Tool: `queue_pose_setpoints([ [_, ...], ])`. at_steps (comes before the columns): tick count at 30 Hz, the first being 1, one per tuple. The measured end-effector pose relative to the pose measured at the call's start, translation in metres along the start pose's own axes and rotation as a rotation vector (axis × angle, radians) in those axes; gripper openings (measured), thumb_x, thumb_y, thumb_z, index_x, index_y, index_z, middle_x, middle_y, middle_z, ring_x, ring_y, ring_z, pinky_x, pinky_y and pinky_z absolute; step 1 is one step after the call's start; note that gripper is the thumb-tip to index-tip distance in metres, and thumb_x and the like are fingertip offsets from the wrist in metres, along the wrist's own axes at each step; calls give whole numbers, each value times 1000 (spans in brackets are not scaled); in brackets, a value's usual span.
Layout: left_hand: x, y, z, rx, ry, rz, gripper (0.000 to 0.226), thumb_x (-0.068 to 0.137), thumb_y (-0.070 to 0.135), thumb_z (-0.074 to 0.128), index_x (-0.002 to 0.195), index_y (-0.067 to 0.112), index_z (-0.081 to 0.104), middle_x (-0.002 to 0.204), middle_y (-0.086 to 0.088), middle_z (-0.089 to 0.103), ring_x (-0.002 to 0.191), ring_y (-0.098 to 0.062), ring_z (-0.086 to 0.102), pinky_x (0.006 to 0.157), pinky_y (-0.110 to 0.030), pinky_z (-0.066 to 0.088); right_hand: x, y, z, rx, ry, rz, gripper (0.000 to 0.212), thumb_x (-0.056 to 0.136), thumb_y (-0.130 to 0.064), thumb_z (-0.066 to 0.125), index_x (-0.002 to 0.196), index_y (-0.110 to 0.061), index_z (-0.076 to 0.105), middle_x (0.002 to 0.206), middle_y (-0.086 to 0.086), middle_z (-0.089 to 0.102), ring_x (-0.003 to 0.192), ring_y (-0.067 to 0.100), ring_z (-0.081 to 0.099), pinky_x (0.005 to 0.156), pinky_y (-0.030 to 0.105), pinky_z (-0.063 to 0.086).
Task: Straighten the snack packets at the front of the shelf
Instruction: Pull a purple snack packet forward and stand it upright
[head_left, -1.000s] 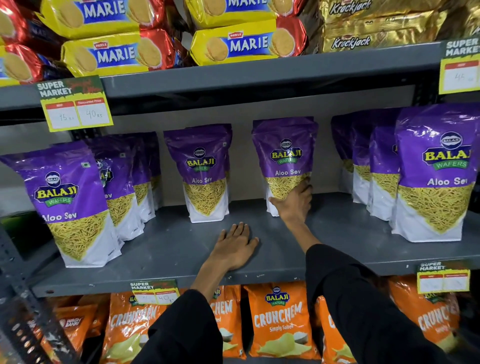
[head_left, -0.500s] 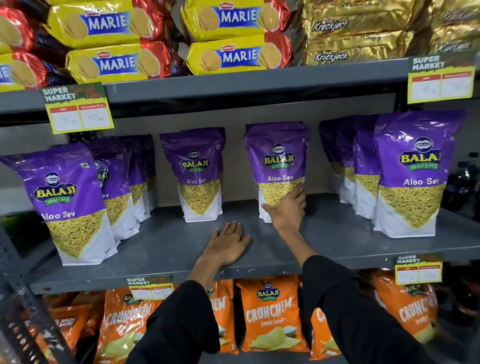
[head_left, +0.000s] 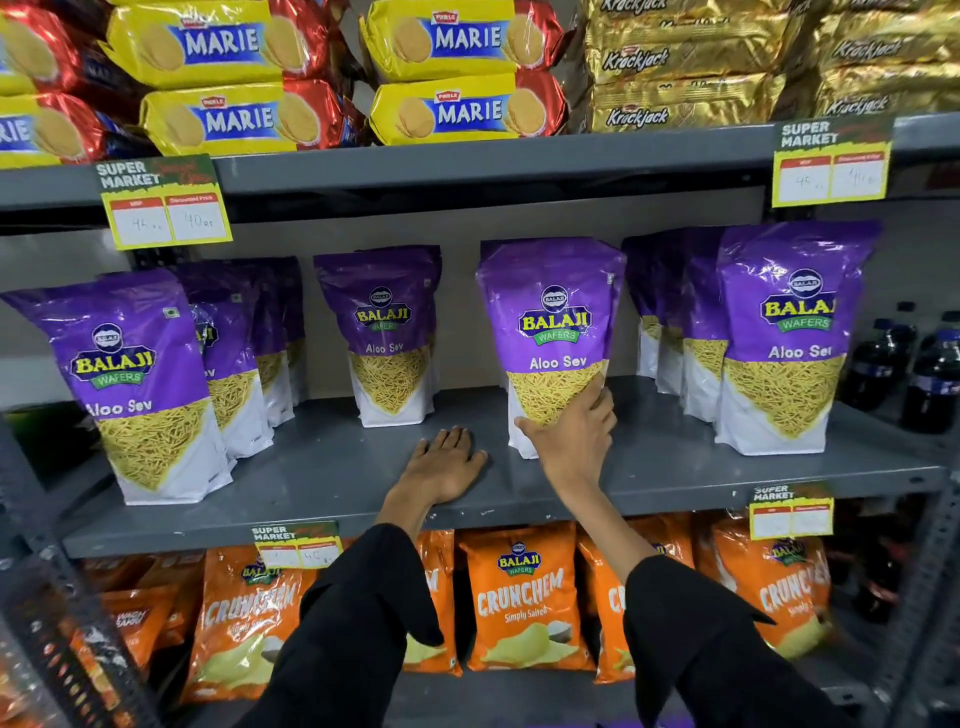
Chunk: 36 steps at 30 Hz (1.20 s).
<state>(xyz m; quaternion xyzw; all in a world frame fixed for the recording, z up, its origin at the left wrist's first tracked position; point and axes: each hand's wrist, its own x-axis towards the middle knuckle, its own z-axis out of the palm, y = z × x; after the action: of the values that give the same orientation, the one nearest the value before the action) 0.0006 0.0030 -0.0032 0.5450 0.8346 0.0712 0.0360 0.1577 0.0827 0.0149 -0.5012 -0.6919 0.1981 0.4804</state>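
Note:
Purple Balaji Aloo Sev packets stand on the grey middle shelf (head_left: 332, 467). My right hand (head_left: 574, 436) grips the lower front of one packet (head_left: 553, 322), which stands upright near the middle of the shelf. My left hand (head_left: 441, 465) lies flat, palm down, on the bare shelf beside it, fingers apart. Another single packet (head_left: 387, 332) stands further back to the left. A row of packets (head_left: 130, 384) fills the left end and another row (head_left: 789, 332) the right end, each with its front packet near the shelf edge.
Marie biscuit packs (head_left: 457, 73) and gold Krackjack packs (head_left: 691, 57) fill the shelf above. Orange Crunchem packets (head_left: 519, 597) stand on the shelf below. Price tags (head_left: 166, 208) hang from the shelf edges. Dark bottles (head_left: 904, 369) stand at the far right.
The packet in my right hand has come forward from the back of the shelf toward the front. My left hand has stayed flat on the shelf.

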Motion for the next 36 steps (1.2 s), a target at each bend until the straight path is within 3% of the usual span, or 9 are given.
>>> queue_pose_setpoints([
  [17,3,-1,1,47,-22,-1,67,104,50,16,160,14,7,170,-6,3,157,-22,1,126,-48,5,-52,15,-53,23,68,-50,120,67,-53,86,155,-11,16,155,18,31,140,38,34,107,57,40],
  [28,-1,0,-1,12,-44,4,66,105,49,21,160,14,11,170,-7,2,157,-24,0,125,-49,5,-55,25,-64,100,22,-100,125,65,-60,83,156,-17,9,156,13,26,143,34,28,110,55,37],
  [36,-12,4,4,18,12,21,67,103,51,21,158,13,16,169,-8,9,156,-24,5,125,-50,7,-56,31,-60,173,16,-80,121,66,-51,86,155,-18,12,155,10,26,143,33,32,110,53,39],
])
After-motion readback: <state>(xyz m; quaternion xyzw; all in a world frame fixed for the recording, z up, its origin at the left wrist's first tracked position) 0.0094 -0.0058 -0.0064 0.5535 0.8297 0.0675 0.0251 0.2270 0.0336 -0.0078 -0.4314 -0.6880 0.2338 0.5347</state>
